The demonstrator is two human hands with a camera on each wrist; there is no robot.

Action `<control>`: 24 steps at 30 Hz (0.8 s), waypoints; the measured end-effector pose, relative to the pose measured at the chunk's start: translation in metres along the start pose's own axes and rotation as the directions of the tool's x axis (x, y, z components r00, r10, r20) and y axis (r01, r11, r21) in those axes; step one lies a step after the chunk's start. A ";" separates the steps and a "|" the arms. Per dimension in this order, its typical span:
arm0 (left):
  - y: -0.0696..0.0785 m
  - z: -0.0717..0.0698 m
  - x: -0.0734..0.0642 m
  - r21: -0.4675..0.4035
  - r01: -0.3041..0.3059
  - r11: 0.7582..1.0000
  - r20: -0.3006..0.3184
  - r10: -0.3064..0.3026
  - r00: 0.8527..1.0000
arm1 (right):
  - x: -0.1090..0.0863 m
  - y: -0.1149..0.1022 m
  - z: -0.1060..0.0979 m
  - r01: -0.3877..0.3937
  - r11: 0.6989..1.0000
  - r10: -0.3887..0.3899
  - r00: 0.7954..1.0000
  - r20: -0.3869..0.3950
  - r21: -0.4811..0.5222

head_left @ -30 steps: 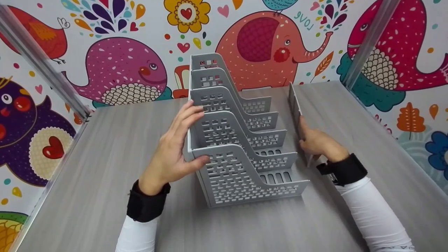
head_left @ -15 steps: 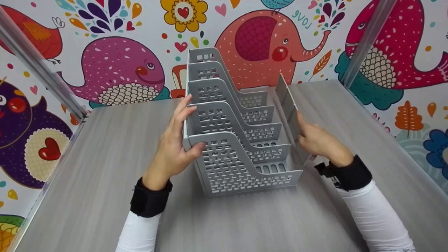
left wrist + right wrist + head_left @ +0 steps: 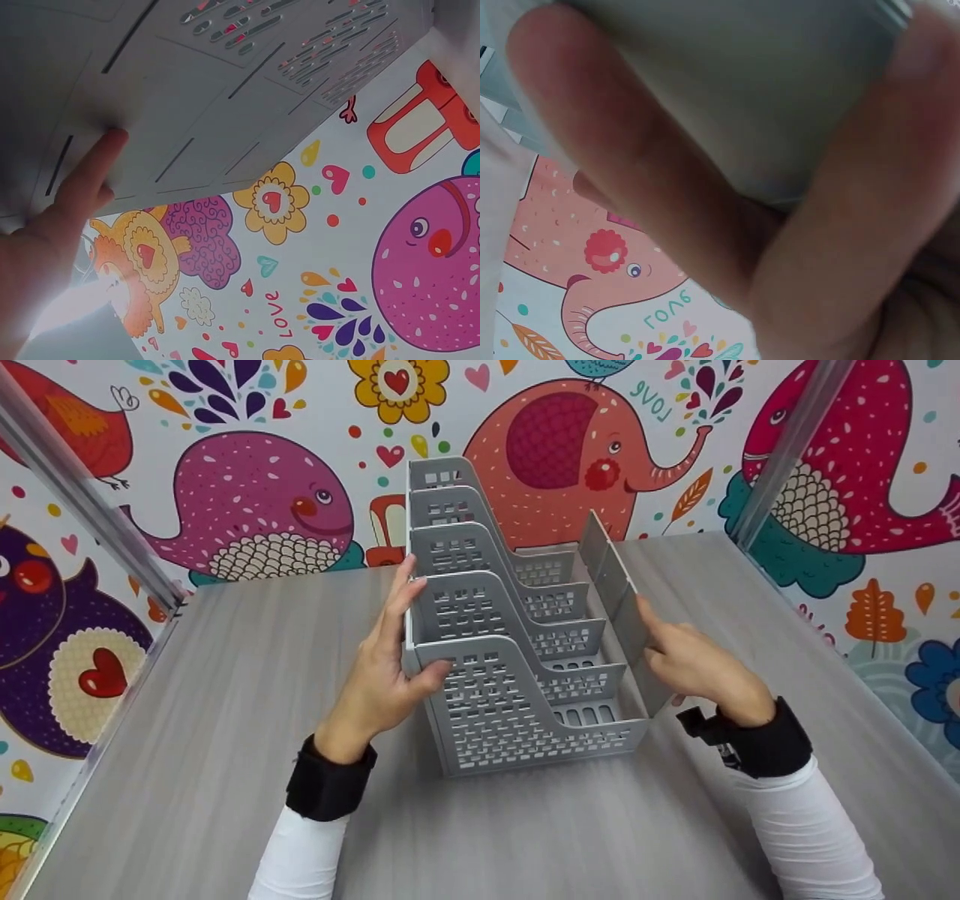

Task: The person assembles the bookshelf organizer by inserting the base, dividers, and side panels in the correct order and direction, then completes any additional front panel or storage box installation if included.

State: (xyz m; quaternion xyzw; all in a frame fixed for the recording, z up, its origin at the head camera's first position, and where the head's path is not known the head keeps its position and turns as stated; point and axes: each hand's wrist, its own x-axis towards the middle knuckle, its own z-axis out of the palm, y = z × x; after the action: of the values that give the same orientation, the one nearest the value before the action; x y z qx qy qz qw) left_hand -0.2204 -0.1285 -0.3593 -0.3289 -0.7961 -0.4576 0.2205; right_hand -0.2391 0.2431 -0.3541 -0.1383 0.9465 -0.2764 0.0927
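Observation:
A grey plastic file organizer (image 3: 510, 697) with perforated stepped dividers stands on the table in the head view. My left hand (image 3: 379, 667) holds it at its tall back, thumb over the near side's corner and fingertips at the top edge. In the left wrist view, a finger presses on the slotted back panel (image 3: 187, 97). My right hand (image 3: 694, 664) grips a flat grey panel (image 3: 616, 592), index finger along its outer face. This panel leans outward along the organizer's low front, its bottom edge close to the divider ends. The right wrist view shows thumb and fingers around it, blurred.
The organizer rests on a grey wood-grain table (image 3: 247, 675). A wall (image 3: 292, 405) printed with cartoon animals rises behind, and metal posts (image 3: 795, 457) stand at the back corners.
My right hand has brought the flat panel leftward against the organizer's front, and its top now tilts outward. My left hand keeps its hold on the back.

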 end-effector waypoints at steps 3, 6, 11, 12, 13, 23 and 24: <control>0.000 -0.001 0.000 -0.013 0.017 1.000 0.019 -0.017 1.000 | 0.001 -0.001 0.001 0.009 1.000 -0.009 1.000 -0.013 -0.001; 0.001 -0.002 0.000 -0.016 0.035 0.999 0.028 -0.034 0.999 | 0.001 -0.001 0.001 0.015 1.000 -0.015 1.000 -0.023 -0.007; 0.002 -0.001 0.001 -0.008 0.048 0.999 0.031 -0.047 0.998 | 0.001 -0.001 0.001 0.025 1.000 -0.026 0.999 -0.034 -0.006; 0.003 -0.001 0.001 -0.007 0.047 0.999 0.032 -0.047 0.998 | 0.001 -0.001 0.001 0.024 1.000 -0.024 0.999 -0.037 -0.003; 0.003 -0.001 0.001 -0.004 0.045 0.999 0.033 -0.045 0.998 | 0.001 -0.002 0.001 0.023 1.000 -0.023 0.999 -0.041 0.000; 0.001 -0.001 0.001 -0.017 0.030 0.999 0.040 -0.030 0.999 | -0.002 -0.001 -0.003 0.020 1.000 -0.020 0.998 -0.067 0.002; 0.001 -0.002 0.001 -0.018 0.031 0.999 0.041 -0.030 0.999 | -0.002 -0.001 -0.004 0.023 1.000 -0.023 0.997 -0.069 0.003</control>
State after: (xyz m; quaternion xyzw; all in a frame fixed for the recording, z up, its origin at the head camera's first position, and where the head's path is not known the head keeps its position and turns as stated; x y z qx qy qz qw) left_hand -0.2203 -0.1294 -0.3578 -0.3280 -0.8010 -0.4616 0.1942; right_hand -0.2375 0.2451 -0.3500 -0.1393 0.9470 -0.2836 0.0571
